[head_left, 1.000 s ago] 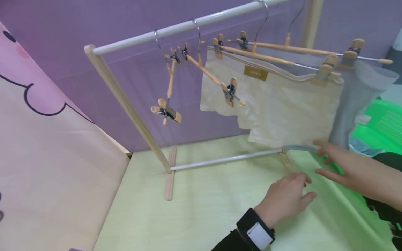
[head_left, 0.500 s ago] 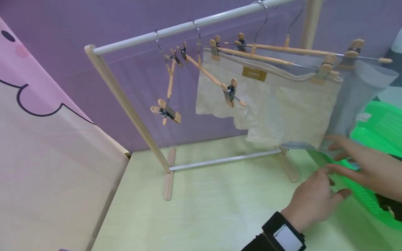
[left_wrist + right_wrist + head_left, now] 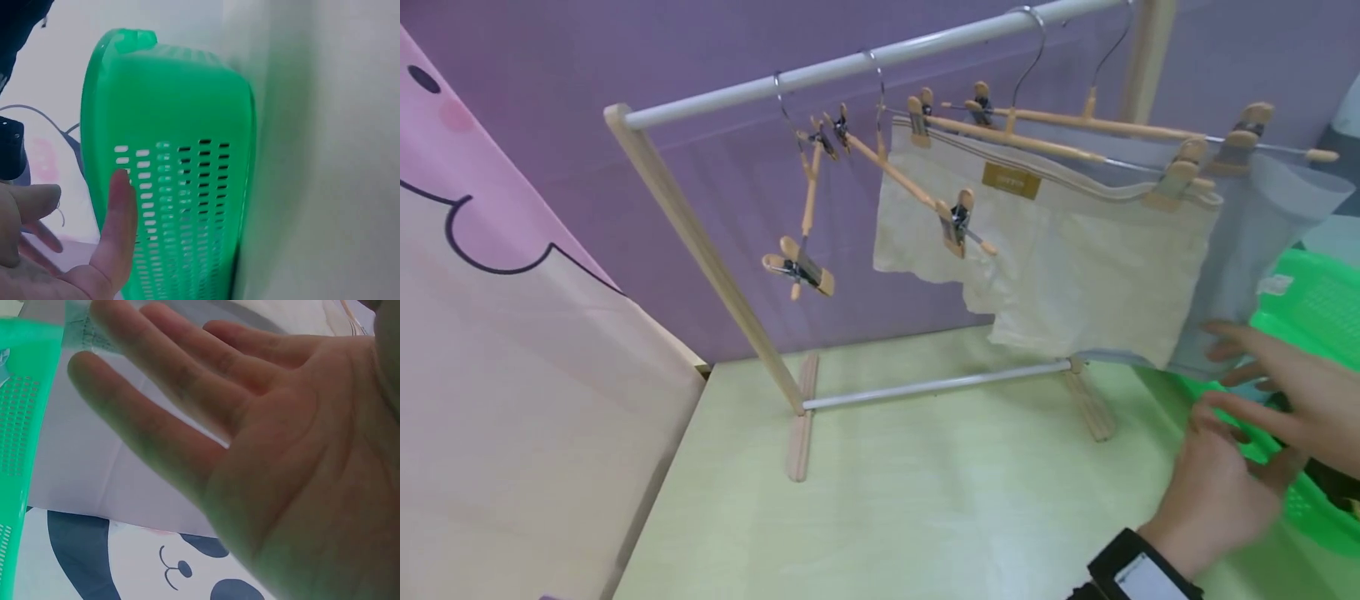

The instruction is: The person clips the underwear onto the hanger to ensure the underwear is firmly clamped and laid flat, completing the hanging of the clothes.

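Note:
My left hand (image 3: 1225, 492), a black band on its wrist, is over the right side of the table, beside a green basket (image 3: 1318, 312). In the left wrist view its fingers extend in front of the basket's slotted wall. My right hand (image 3: 1311, 396) overlaps the left one in the head view, just below a hanging grey garment (image 3: 1262, 217). The right wrist view shows its bare palm (image 3: 294, 456) with fingers spread. Pale shorts (image 3: 1097, 267) with a gold label hang by clips from a wooden hanger (image 3: 1022, 142).
A rack with a white rail (image 3: 940, 42) and wooden posts (image 3: 700, 258) stands on the pale green table (image 3: 925, 500). Two bare clip hangers, a left one (image 3: 808, 200) and a right one (image 3: 895, 171), hang left of the shorts. A purple wall (image 3: 647, 50) is behind.
Both hands have moved right, away from the shorts' lower edge and toward the green basket. The left hand has travelled further and now overlaps the right. The shorts have swung slightly.

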The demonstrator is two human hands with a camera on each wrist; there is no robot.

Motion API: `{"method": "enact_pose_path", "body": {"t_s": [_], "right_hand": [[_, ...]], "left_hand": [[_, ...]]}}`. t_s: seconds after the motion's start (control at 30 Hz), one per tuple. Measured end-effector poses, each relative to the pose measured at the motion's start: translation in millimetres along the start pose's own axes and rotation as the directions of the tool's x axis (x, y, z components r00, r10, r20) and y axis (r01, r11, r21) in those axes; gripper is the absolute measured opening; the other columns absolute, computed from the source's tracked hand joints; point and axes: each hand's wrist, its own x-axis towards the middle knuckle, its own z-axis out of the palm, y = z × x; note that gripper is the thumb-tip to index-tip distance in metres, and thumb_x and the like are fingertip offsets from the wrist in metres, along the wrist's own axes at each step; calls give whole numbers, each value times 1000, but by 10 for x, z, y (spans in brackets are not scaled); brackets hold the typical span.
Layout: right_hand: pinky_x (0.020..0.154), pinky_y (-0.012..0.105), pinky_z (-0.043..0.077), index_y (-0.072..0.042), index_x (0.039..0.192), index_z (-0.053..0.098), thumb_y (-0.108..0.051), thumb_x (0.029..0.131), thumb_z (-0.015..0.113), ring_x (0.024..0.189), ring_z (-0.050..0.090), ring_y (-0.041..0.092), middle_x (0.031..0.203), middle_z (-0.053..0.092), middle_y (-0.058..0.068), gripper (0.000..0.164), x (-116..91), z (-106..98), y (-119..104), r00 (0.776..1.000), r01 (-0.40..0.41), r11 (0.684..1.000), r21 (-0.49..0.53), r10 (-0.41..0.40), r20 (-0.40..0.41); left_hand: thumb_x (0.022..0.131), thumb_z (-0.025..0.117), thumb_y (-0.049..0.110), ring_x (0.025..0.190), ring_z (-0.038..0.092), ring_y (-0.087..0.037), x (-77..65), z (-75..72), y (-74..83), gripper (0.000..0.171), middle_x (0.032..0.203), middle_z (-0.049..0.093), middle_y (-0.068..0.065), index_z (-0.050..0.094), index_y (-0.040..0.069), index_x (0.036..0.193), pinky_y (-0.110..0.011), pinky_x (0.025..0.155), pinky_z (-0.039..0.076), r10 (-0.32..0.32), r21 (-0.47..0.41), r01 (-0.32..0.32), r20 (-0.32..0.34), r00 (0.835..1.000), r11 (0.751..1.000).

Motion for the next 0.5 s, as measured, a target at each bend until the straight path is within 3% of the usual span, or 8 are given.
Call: {"method": "enact_pose_path", "body": {"t_s": [0.07, 0.13, 0.2, 0.27, 0.3, 0.37, 0.4, 0.5], "right_hand": [[61, 42, 56, 10, 143, 33, -9, 83, 80, 79, 67, 34, 109, 60, 30, 79, -17, 12, 31, 999, 12, 1000, -4, -13, -34], [60, 41, 55, 10, 142, 35, -11, 83, 80, 77, 67, 34, 108, 61, 29, 77, -29, 25, 65, 998, 12, 1000, -15, -13, -55], [59, 42, 55, 10, 141, 35, -12, 84, 79, 76, 67, 33, 107, 60, 29, 76, -48, 32, 101, 998, 9, 1000, -20, -10, -64], [60, 46, 55, 10, 142, 35, -13, 84, 79, 75, 66, 33, 108, 59, 30, 76, -80, 31, 125, 997, 3, 1000, -28, -5, -76], [61, 48, 54, 10, 142, 34, -13, 85, 79, 75, 67, 34, 108, 59, 31, 76, -98, 26, 132, 997, -2, 1000, -28, 0, -75], [63, 53, 53, 9, 145, 33, -11, 84, 79, 77, 66, 38, 110, 57, 33, 79, -141, 17, 149, 997, -21, 1000, -20, 20, -78], [64, 58, 51, 8, 146, 31, -10, 84, 79, 78, 65, 44, 111, 55, 35, 80, -163, 15, 160, 996, -42, 999, -17, 41, -73], [65, 63, 48, 10, 144, 35, -7, 86, 77, 82, 62, 53, 114, 52, 37, 74, -236, 5, 271, 991, -115, 993, -7, 114, -62]], "left_hand": [[101, 58, 27, 89, 53, 8, 5, 36, -9, 57, 128, 42, 9, 28, 20, 150, -8, 66, 42, -45, -112, 49, 32, 998, 993], [99, 62, 20, 85, 56, 8, 19, 69, -28, 66, 127, 40, 13, 21, 24, 151, -11, 68, 46, -92, -269, 107, 68, 993, 957], [97, 64, 12, 83, 60, 6, 35, 99, -36, 72, 124, 40, 15, 18, 30, 150, -15, 70, 49, -144, -453, 186, 127, 981, 872], [95, 65, 5, 80, 63, 2, 45, 141, -29, 74, 121, 42, 13, 21, 36, 146, -17, 71, 50, -191, -617, 242, 149, 970, 749], [94, 67, 4, 79, 63, 1, 47, 160, -18, 74, 119, 44, 13, 24, 34, 147, -18, 71, 51, -213, -653, 255, 144, 966, 713], [93, 67, 3, 78, 65, -1, 49, 184, 7, 75, 114, 47, 13, 25, 30, 149, -19, 71, 52, -255, -688, 282, 144, 956, 669], [93, 68, 4, 78, 66, -1, 50, 191, 17, 76, 114, 48, 13, 24, 28, 151, -19, 71, 52, -267, -688, 289, 141, 953, 666], [92, 71, 10, 77, 65, 1, 58, 214, 59, 82, 113, 50, 18, 20, 23, 155, -20, 69, 52, -303, -601, 300, 100, 948, 741]]}}
